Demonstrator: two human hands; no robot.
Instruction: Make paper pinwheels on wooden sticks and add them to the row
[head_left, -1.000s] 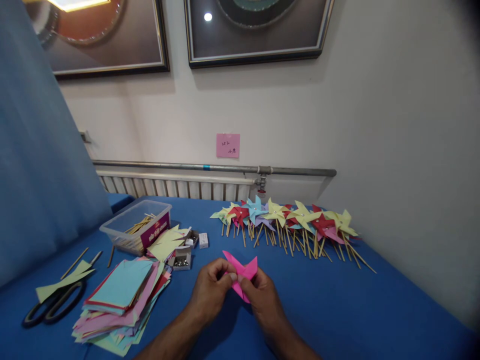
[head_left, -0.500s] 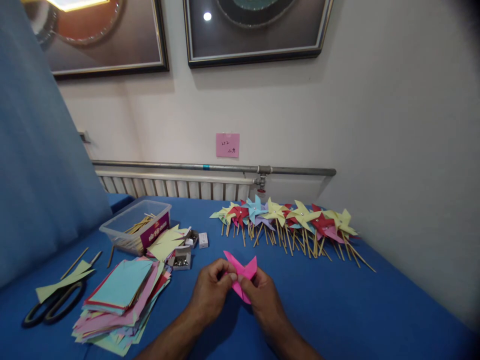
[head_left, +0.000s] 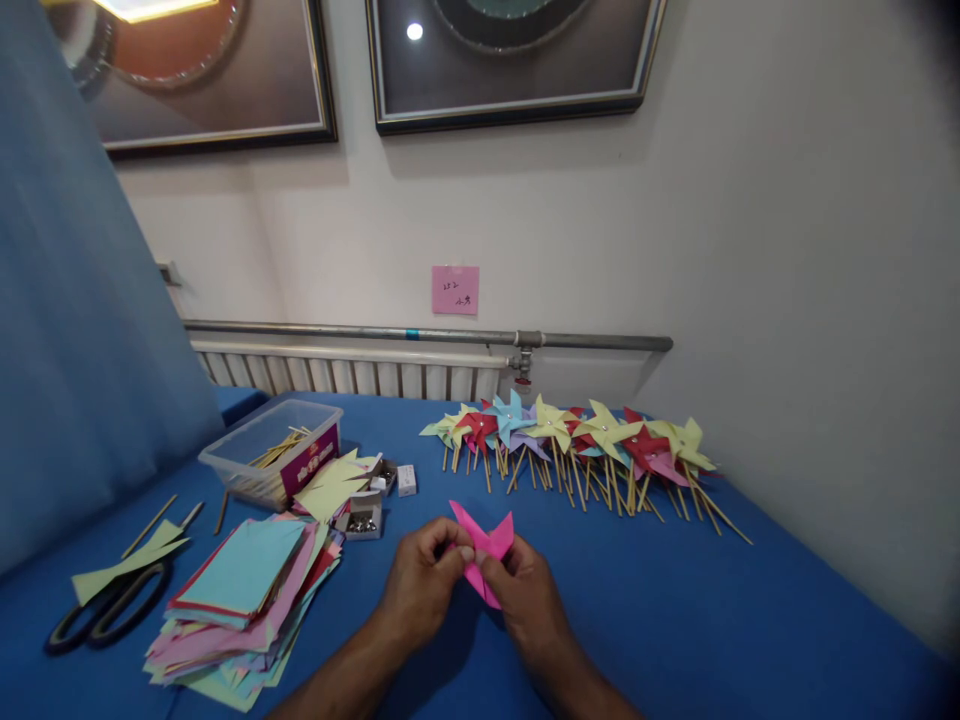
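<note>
I see the left hand (head_left: 418,582) pinching the pink paper (head_left: 501,540), the right hand (head_left: 527,595) gripping it too. Pinwheels (head_left: 553,424) lie beyond.

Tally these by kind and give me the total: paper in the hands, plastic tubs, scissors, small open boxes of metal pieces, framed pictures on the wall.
Pink paper, held by left hand and right hand: 1
Plastic tub: 1
Scissors: 1 pair
Small open boxes: 2
Framed pictures, partly in view: 2
Total: 7
</note>
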